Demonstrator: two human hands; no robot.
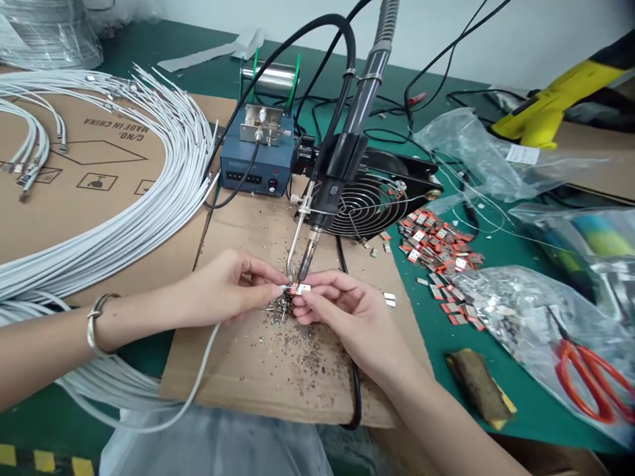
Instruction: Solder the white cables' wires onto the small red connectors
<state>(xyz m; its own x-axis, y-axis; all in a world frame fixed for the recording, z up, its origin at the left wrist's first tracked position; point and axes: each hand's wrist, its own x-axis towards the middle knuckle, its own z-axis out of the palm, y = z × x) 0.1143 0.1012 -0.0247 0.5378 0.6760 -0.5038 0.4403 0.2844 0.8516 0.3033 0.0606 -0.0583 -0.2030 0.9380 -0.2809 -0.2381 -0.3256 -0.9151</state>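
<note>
My left hand (248, 285) pinches the end of a white cable (201, 370), which loops down and away to the left. Between the thumb and fingers of my right hand (342, 304) is a small orange and white USB connector (303, 288). Cable end and connector meet under the tip of a mounted soldering iron (310, 254); whether they touch it is too small to tell. A thin metal solder feed tube (297, 238) runs down beside the iron to the same spot. Dark solder crumbs (284, 305) lie heaped below my fingers on a cardboard sheet (233, 377).
Behind stand a blue solder feeder box (255, 162), a solder wire spool (270, 78) and a black fan (370, 205). A big bundle of white cables (163, 192) curves along the left. Orange connectors (436, 235), a plastic bag of metal parts (516, 317) and red-handled scissors (588, 377) lie right.
</note>
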